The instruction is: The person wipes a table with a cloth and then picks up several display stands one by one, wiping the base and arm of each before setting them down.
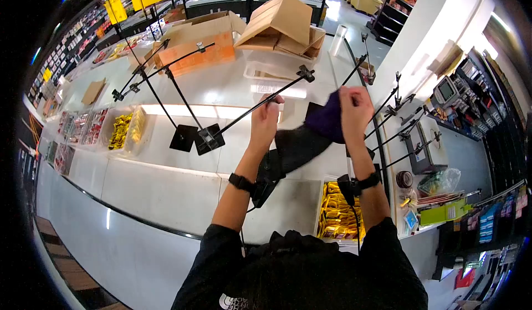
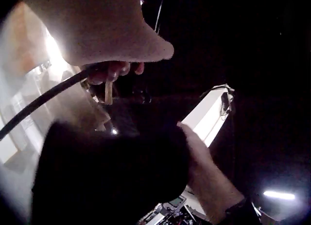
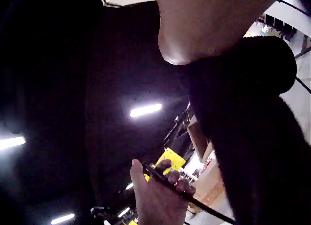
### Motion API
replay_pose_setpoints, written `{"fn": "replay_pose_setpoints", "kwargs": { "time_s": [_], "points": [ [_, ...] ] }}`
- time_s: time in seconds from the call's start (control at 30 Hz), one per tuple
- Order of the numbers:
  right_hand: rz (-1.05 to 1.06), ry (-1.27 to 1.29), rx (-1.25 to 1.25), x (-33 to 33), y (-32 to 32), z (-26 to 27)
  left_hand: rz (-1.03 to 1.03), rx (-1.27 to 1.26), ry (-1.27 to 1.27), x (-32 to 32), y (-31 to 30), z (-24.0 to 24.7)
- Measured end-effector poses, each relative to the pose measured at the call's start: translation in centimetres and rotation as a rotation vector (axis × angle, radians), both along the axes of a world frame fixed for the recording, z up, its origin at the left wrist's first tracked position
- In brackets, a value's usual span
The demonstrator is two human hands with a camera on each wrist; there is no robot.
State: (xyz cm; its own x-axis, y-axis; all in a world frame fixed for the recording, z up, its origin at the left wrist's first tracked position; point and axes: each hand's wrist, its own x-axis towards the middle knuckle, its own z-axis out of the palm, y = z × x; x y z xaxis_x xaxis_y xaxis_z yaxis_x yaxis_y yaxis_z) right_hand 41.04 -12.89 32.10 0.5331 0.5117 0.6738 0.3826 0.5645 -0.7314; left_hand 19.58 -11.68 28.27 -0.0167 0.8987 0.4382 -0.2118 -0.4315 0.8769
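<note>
Left hand, head view: the left hand (image 1: 264, 123) has its fingers curled round a black rod (image 1: 244, 115) – a slanting one, with a clamp (image 1: 305, 74) at its far end.
Right hand, head view: the right hand (image 1: 356, 111) pinches the cloth (image 1: 327, 118) at its purple end, fingers bent in.
Cloth, head view: it stretches above the table (image 1: 160, 182), purple by the right hand, dark grey down toward the left wrist.
Table, head view: yellow packets (image 1: 339, 213) fill a tub near the right forearm; cartons (image 1: 282, 21) stand beyond the hands.
Rod, left wrist view: it passes the left hand's curled fingers; the right hand shows lower down – its fingertips hidden.
Fingers, right wrist view: the left hand's wrap the rod; I cannot tell the right hand's grip here.
</note>
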Motion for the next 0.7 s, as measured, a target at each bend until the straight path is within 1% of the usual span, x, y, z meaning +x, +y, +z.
{"fn": "replay_pose_setpoints", "kwargs": {
  "time_s": [0.03, 0.07, 0.1, 0.17, 0.2, 0.23, 0.27, 0.3, 0.33, 0.37, 0.4, 0.43, 0.47, 0.5, 0.57, 0.6, 0.63, 0.67, 0.7],
  "points": [
    [-0.037, -0.001, 0.042, 0.4, -0.3, 0.9, 0.065, -0.061, 0.027, -0.1, -0.5, 0.4],
    [-0.024, -0.003, 0.072, 0.6, -0.5, 2.2, 0.047, -0.112, 0.037, -0.6, -0.2, 0.5],
    [-0.034, 0.001, 0.140, 0.7, 0.3, 4.1, 0.041, -0.111, 0.039, -0.5, 0.0, 0.7],
    [-0.006, -0.013, 0.147, 0.3, 0.7, 5.5, 0.081, -0.134, 0.004, 0.0, 0.3, 1.0],
    [0.055, -0.046, 0.132, -0.4, 1.6, 6.5, -0.046, -0.163, -0.075, 0.3, 0.2, 1.2],
    [0.106, -0.085, 0.108, -0.9, 2.1, 7.4, 0.012, -0.121, -0.166, 1.0, 0.1, 1.3],
    [0.182, -0.198, 0.090, -1.3, 3.4, 7.6, -0.017, -0.117, -0.092, 1.2, 0.4, 1.2],
    [0.338, -0.365, -0.183, -2.8, 5.2, 6.7, -0.045, -0.124, -0.015, 1.1, 0.8, 0.6],
    [0.382, -0.280, -0.280, -3.0, 5.3, 6.6, -0.021, -0.071, -0.012, 1.2, 1.2, 0.2],
    [0.428, -0.480, -0.312, -3.5, 6.3, 5.1, -0.019, -0.080, -0.011, 1.5, 1.3, 0.2],
    [0.420, -0.479, -0.387, -3.7, 6.6, 2.9, 0.030, -0.065, -0.001, 2.0, 1.2, -0.1],
    [0.410, -0.484, -0.437, -3.9, 6.6, 2.0, 0.082, -0.026, 0.008, 2.2, 1.3, 0.3],
    [0.489, -0.362, -0.398, -3.6, 5.9, 2.2, 0.089, -0.049, 0.040, 2.1, 1.0, 1.0],
    [0.654, -0.013, -0.573, -2.1, 4.3, 2.3, 0.111, -0.061, 0.014, 2.5, 1.2, 0.8],
    [0.743, 0.118, -0.649, -1.8, 3.5, 2.0, 0.134, -0.022, -0.060, 3.1, 0.6, 1.3],
    [0.743, 0.123, -0.699, -1.4, 2.2, 0.7, 0.138, 0.013, -0.064, 3.7, 0.6, 1.1],
    [0.898, 0.347, -0.699, -1.9, 1.3, 1.4, 0.143, -0.015, -0.073, 3.8, 1.0, 0.5],
    [1.041, 0.580, -0.717, -1.8, 0.1, 1.6, 0.141, -0.032, -0.073, 3.8, 0.7, 0.8],
    [1.038, 0.580, -0.742, -1.6, -0.6, 1.3, 0.143, -0.046, -0.075, 3.7, 0.7, 1.3]
  ]
}}
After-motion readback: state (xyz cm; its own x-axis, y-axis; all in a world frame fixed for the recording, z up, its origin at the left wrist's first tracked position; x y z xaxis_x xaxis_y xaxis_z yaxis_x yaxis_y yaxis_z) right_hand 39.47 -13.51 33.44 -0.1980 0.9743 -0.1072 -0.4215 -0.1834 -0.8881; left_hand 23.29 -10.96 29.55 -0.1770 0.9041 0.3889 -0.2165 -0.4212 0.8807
